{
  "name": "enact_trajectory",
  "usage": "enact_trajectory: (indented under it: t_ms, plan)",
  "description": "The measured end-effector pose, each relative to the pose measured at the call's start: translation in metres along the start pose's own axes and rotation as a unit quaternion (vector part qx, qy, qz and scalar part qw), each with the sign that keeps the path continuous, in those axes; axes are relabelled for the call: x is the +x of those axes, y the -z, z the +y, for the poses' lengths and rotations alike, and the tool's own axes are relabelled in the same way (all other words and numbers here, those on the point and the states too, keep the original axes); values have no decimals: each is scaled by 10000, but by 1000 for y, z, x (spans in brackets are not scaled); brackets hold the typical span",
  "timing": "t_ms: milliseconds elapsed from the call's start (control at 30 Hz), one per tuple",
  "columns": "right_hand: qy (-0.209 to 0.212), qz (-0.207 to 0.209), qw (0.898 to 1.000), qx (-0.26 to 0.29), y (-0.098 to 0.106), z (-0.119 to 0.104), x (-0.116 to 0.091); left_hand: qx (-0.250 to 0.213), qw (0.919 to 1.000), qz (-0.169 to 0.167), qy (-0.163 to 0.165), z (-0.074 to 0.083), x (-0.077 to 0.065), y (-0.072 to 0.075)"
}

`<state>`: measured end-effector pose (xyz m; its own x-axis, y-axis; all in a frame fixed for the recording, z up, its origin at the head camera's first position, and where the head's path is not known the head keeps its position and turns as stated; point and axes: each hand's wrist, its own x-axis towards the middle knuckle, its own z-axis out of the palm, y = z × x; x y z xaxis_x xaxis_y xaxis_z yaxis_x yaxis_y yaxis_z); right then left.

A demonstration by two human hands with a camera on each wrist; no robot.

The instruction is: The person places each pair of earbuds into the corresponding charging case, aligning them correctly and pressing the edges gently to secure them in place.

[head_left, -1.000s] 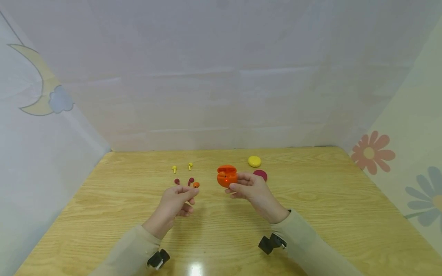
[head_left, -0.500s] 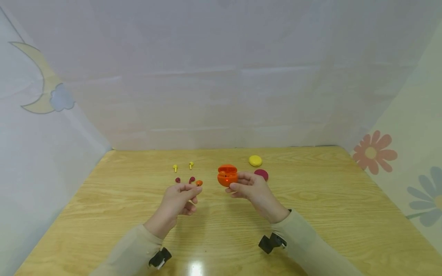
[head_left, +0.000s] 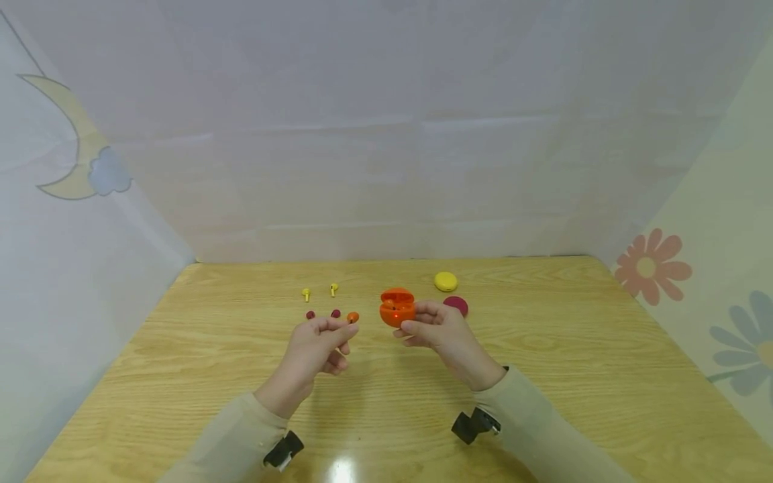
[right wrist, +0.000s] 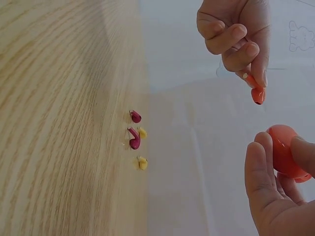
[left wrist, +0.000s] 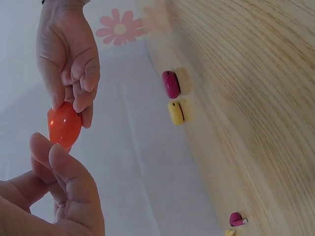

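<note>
Between thumb and fingertips, my left hand [head_left: 317, 349] pinches an orange earbud [head_left: 353, 317], its stem mostly covered by the fingers. In the right wrist view the same earbud [right wrist: 258, 94] hangs bulb-down from that grip. My right hand [head_left: 439, 333] holds an orange earbud case [head_left: 397, 314] by its right side, raised above the table with the lid up. An orange earbud shows inside the case. A short gap separates the pinched earbud from the case's left edge. Two magenta earbuds [right wrist: 134, 139] lie just beyond the left hand, partly hidden by it in the head view.
Behind the magenta pair lie two yellow earbuds [head_left: 306, 294] on the wooden table [head_left: 543, 335]. A closed yellow case [head_left: 445, 281] and a magenta case [head_left: 456, 306] sit beyond the right hand. Fabric walls stand at the back and both sides.
My left hand has moved slightly right and away from me with the orange earbud, closer to the case. The right hand and the open case have stayed almost still.
</note>
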<state>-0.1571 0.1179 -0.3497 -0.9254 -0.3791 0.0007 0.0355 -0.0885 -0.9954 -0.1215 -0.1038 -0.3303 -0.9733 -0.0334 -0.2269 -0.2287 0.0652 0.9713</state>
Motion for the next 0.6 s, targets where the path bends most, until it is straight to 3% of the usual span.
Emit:
enact_trajectory:
  t_ms: [600]
  plan:
    - [43,-1,10000,1,-1,0,1,-115,9997,-66,-195,8,-5,-7]
